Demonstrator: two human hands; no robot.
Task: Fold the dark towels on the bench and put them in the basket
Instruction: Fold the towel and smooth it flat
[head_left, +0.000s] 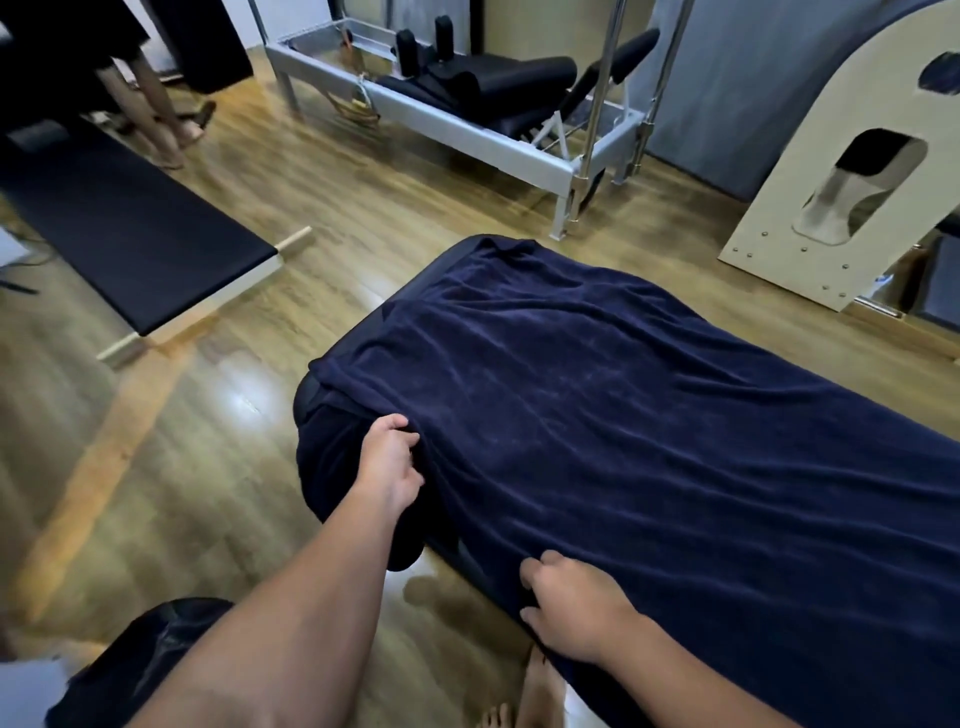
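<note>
A large dark navy towel (623, 405) lies spread over the black padded bench (311, 400), draping over its near edge and left end. My left hand (389, 462) grips the towel's edge near the bench's left end, fingers curled into the cloth. Further right, my right hand (571, 603) holds the hanging near edge, its fingertips tucked into the fabric. No basket is in view.
A second black bench (135, 234) stands on the wooden floor to the left. A metal reformer frame (467, 119) is at the back and a white arched barrel (831, 171) at right. A person's legs (156, 104) stand far left. My bare feet (519, 701) are below.
</note>
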